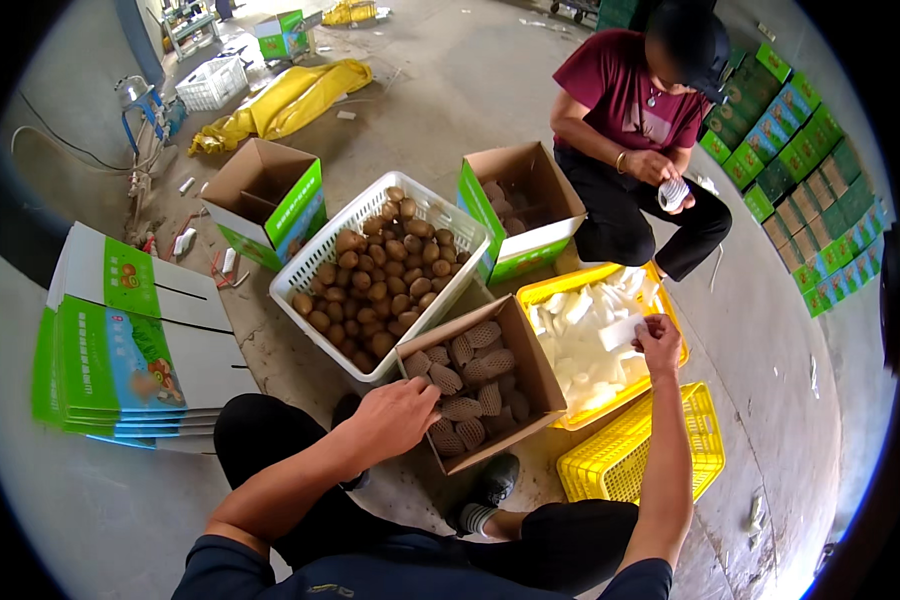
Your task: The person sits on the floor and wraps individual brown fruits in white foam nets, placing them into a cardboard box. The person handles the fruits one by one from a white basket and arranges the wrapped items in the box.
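My right hand (659, 343) pinches a flat white foam net sleeve (621, 332) above a yellow plastic crate (681, 330). More loose foam sleeves (581, 352) fill that crate. My left hand (399, 417) is at the left rim of an open cardboard box (534, 352), its fingertips curled over the inside. Whether those fingers grip anything is hidden. Inside the box lie several kiwifruit in foam nets (462, 409). Beyond my left hand stands a white plastic crate (289, 281) heaped with bare brown kiwifruit (379, 289).
Two more open boxes (300, 202) (521, 251) stand behind the crates. A co-worker (634, 112) crouches at the right, holding a netted item. Flattened printed cartons (135, 352) are stacked at left. Yellow crates (615, 469) sit at lower right. A yellow sheet (292, 101) lies farther back.
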`<state>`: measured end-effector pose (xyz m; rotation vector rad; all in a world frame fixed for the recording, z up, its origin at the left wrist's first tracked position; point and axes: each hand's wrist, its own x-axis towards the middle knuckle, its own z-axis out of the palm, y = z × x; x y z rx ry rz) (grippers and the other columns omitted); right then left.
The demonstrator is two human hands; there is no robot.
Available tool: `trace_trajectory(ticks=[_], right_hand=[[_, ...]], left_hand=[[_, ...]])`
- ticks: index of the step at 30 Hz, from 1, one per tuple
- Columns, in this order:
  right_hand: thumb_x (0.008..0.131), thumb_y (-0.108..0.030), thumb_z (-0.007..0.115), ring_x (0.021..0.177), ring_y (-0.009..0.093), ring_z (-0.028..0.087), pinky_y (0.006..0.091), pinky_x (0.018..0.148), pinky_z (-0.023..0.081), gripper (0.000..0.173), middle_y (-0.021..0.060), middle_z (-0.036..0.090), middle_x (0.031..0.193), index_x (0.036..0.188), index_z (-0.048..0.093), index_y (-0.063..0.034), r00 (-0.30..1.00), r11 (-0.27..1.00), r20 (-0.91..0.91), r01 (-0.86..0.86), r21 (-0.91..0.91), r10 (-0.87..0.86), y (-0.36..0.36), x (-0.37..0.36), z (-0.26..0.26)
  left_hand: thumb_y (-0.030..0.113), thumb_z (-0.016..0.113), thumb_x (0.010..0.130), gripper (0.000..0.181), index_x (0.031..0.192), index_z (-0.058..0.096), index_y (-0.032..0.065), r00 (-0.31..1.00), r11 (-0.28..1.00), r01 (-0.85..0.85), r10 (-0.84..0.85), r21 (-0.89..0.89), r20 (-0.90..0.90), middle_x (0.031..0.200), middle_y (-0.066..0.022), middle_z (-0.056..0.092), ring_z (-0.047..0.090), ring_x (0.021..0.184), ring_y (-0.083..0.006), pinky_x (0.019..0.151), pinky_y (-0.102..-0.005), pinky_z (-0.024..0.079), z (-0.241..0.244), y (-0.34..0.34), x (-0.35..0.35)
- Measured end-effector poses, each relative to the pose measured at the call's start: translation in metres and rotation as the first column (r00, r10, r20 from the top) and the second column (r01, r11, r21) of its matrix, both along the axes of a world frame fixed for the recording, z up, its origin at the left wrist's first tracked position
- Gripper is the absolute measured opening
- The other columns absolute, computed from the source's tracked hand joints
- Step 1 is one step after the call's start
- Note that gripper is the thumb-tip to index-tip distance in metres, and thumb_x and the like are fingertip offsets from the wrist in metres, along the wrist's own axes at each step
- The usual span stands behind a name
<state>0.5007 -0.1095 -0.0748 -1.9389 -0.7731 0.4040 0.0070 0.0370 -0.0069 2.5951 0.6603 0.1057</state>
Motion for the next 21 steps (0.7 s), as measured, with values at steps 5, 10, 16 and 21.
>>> trace_trajectory(ticks=[5, 10, 16, 21], right_hand=[[0.089, 0.000, 0.066, 0.066, 0.013, 0.063, 0.0261, 0.061, 0.055, 0.022, 0.0050, 0.067, 0.087, 0.109, 0.062, -0.0092, 0.781, 0.862, -0.447, -0.220, 0.457, 0.436, 0.035, -0.150, 0.097], [0.088, -0.001, 0.071, 0.066, 0.014, 0.065, 0.0277, 0.059, 0.056, 0.019, 0.0069, 0.069, 0.088, 0.104, 0.063, -0.0080, 0.468, 0.737, -0.583, -0.283, 0.614, 0.665, 0.062, -0.273, 0.069], [0.090, 0.001, 0.068, 0.069, 0.016, 0.068, 0.0293, 0.060, 0.057, 0.013, 0.0100, 0.071, 0.087, 0.102, 0.064, -0.0014, 0.481, 0.772, -0.637, -0.145, 0.619, 0.602, 0.066, -0.346, 0.058], [0.087, 0.004, 0.068, 0.070, 0.018, 0.068, 0.0292, 0.061, 0.058, 0.015, 0.0131, 0.071, 0.088, 0.101, 0.067, -0.0016, 0.579, 0.807, -0.607, -0.164, 0.567, 0.544, 0.067, -0.369, 0.053]], left_hand=[[0.002, 0.059, 0.094, 0.031, 0.125, 0.056, 0.0024, 0.893, 0.856, -0.003, 0.235, -0.518, 0.384, 0.101, -0.0078, 0.062, 0.068, 0.082, -0.0178, 0.071, -0.0325, 0.055, 0.000, 0.006, 0.011], [0.008, 0.055, 0.100, 0.037, 0.136, 0.050, 0.0115, 0.787, 0.470, 0.297, 0.372, -0.832, 0.491, 0.097, -0.0007, 0.064, 0.061, 0.082, -0.0083, 0.062, -0.0255, 0.051, 0.006, 0.000, 0.013], [0.013, 0.062, 0.098, 0.028, 0.123, 0.058, 0.0025, 0.773, 0.429, 0.210, 0.477, -0.878, 0.418, 0.089, -0.0048, 0.068, 0.061, 0.071, -0.0071, 0.053, -0.0213, 0.046, 0.003, -0.004, -0.008], [0.003, 0.069, 0.092, 0.022, 0.112, 0.063, -0.0019, 0.702, 0.370, 0.204, 0.590, -0.907, 0.399, 0.089, -0.0054, 0.068, 0.060, 0.071, -0.0065, 0.058, -0.0206, 0.046, 0.004, -0.002, -0.032]])
